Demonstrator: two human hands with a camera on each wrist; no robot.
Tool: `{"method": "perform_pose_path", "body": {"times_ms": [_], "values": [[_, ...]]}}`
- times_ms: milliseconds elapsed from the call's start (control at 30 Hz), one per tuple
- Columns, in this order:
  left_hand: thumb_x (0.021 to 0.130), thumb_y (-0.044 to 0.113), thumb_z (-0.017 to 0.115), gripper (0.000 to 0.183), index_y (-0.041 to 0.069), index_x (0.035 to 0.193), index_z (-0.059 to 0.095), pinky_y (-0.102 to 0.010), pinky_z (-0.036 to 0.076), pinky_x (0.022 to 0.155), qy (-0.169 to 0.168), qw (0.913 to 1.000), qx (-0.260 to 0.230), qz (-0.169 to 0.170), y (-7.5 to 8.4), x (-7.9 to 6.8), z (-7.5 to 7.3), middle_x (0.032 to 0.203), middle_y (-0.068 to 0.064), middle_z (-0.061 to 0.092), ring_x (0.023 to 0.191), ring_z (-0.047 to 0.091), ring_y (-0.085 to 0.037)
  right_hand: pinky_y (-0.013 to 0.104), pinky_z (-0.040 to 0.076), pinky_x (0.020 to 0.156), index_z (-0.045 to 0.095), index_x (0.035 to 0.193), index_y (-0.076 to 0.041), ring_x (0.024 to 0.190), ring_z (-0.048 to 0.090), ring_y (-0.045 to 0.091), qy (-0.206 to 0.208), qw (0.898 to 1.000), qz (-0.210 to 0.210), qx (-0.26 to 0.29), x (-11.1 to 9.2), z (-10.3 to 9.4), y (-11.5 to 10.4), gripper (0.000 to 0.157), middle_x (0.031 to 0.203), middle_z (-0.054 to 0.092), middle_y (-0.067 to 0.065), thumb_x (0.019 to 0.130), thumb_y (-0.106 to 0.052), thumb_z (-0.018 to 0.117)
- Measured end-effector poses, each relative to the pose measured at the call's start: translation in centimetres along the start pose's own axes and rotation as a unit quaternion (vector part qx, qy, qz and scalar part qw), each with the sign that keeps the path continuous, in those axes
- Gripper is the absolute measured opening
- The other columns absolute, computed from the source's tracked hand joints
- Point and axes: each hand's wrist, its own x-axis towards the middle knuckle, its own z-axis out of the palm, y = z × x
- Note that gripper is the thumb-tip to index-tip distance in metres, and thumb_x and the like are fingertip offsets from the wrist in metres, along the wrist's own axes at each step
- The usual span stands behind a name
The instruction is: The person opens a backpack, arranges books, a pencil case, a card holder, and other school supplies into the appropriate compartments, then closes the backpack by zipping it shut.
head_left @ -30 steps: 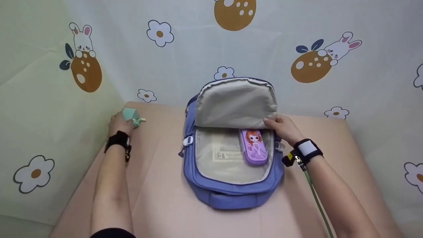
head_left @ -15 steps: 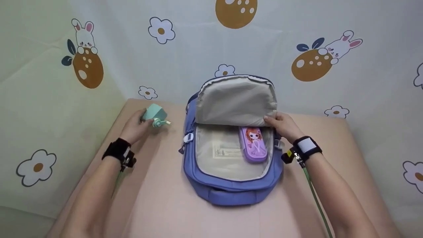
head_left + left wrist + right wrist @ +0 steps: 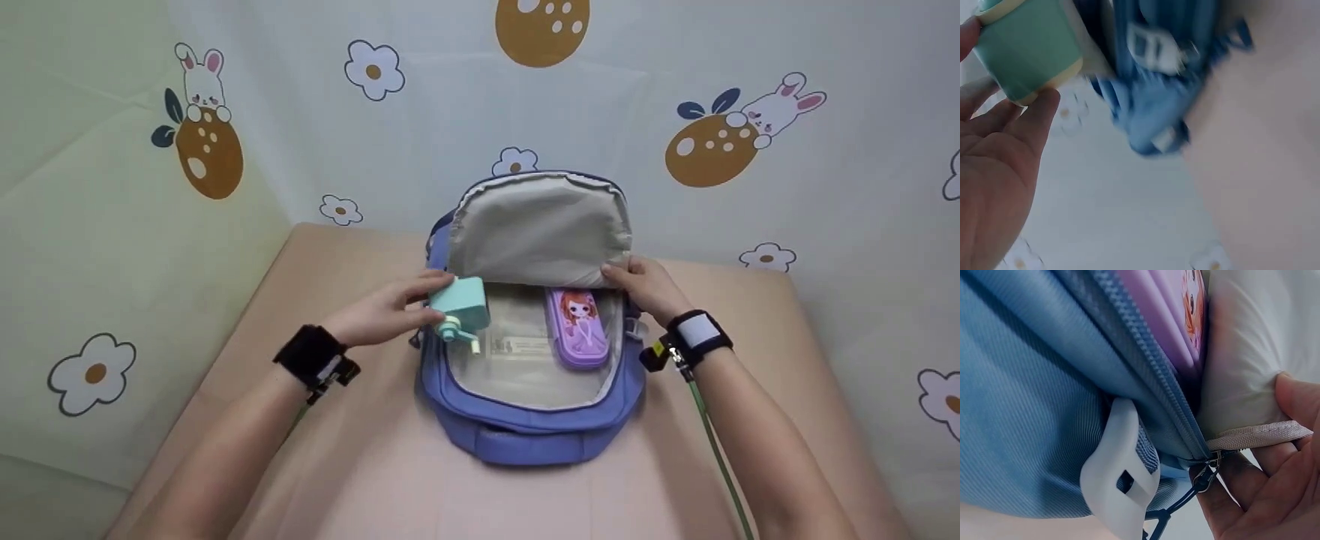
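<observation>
My left hand (image 3: 386,307) holds a mint-green pencil sharpener (image 3: 463,298) with a small crank handle, over the left side of the blue backpack (image 3: 529,444). In the left wrist view, the fingers grip the sharpener (image 3: 1033,48) by its cream-edged body. My right hand (image 3: 651,286) pinches the edge of the backpack's front flap (image 3: 540,229), folded up to show its beige lining. The right wrist view has the thumb (image 3: 1297,396) on the lining and other fingers behind the edge. A purple pencil case (image 3: 581,330) with a doll picture lies inside the pocket, at its right.
The backpack lies on a table with a pinkish cover (image 3: 360,450). A white side buckle (image 3: 1120,478) and dark zip pull (image 3: 1204,478) show close to my right hand. A patterned cloth backdrop (image 3: 420,135) stands behind and at the sides. A green cable (image 3: 712,442) runs from the right wristband.
My left hand has carried the pencil sharpener from the table's far left corner rightward to the open backpack. My right hand has stayed on the flap.
</observation>
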Motion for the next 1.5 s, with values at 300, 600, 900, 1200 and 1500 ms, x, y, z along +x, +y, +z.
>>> {"method": "perform_pose_path", "body": {"times_ms": [300, 600, 900, 1200, 1500], "values": [[0.103, 0.026, 0.063, 0.061, 0.004, 0.155, 0.041, -0.040, 0.032, 0.118, -0.067, 0.9858, 0.133, 0.078, 1.3, 5.7, 5.5, 0.158, -0.012, 0.042, 0.145, 0.039, -0.026, 0.028, 0.043, 0.055, 0.060, 0.102, -0.003, 0.066, 0.054, 0.015, -0.008, 1.000, -0.008, 0.002, -0.2, 0.3, 0.1, 0.041, 0.081, 0.056, 0.006, 0.101, -0.044, 0.062], [0.103, 0.020, 0.061, 0.060, 0.000, 0.155, 0.038, -0.039, 0.026, 0.121, -0.061, 0.9821, 0.159, 0.080, 0.8, 8.0, 7.5, 0.160, -0.018, 0.037, 0.148, 0.034, -0.031, 0.028, 0.046, 0.057, 0.060, 0.107, 0.003, 0.069, 0.057, 0.018, -0.019, 1.000, 0.001, 0.013, -0.6, 0.6, -0.9, 0.038, 0.078, 0.057, 0.001, 0.105, -0.034, 0.059], [0.103, 0.021, 0.062, 0.053, 0.006, 0.152, 0.047, -0.041, 0.026, 0.121, -0.006, 0.9773, 0.203, 0.061, 1.3, 7.7, 7.9, 0.159, -0.014, 0.040, 0.147, 0.036, -0.031, 0.030, 0.048, 0.060, 0.058, 0.105, 0.004, 0.074, 0.059, 0.021, -0.025, 1.000, 0.007, 0.002, -1.9, 0.5, -3.0, 0.035, 0.079, 0.056, 0.000, 0.106, -0.031, 0.057], [0.097, 0.036, 0.069, 0.024, 0.012, 0.093, 0.073, -0.038, 0.050, 0.084, 0.187, 0.9669, 0.174, 0.002, 1.2, 6.1, 6.7, 0.099, -0.004, 0.068, 0.095, 0.062, -0.024, 0.029, 0.048, 0.062, 0.059, 0.107, -0.001, 0.075, 0.060, 0.018, -0.012, 1.000, -0.004, -0.002, -0.3, 0.3, -0.3, 0.043, 0.089, 0.060, 0.008, 0.102, -0.043, 0.061], [0.097, 0.022, 0.072, 0.059, 0.007, 0.148, 0.047, -0.037, 0.045, 0.106, 0.282, 0.9580, -0.049, -0.017, -0.2, 5.3, 3.3, 0.139, -0.012, 0.057, 0.123, 0.056, -0.025, 0.030, 0.054, 0.072, 0.060, 0.118, 0.001, 0.094, 0.066, 0.031, -0.024, 1.000, -0.007, -0.005, -0.7, 0.1, -0.5, 0.046, 0.106, 0.065, 0.018, 0.103, -0.043, 0.060]]}}
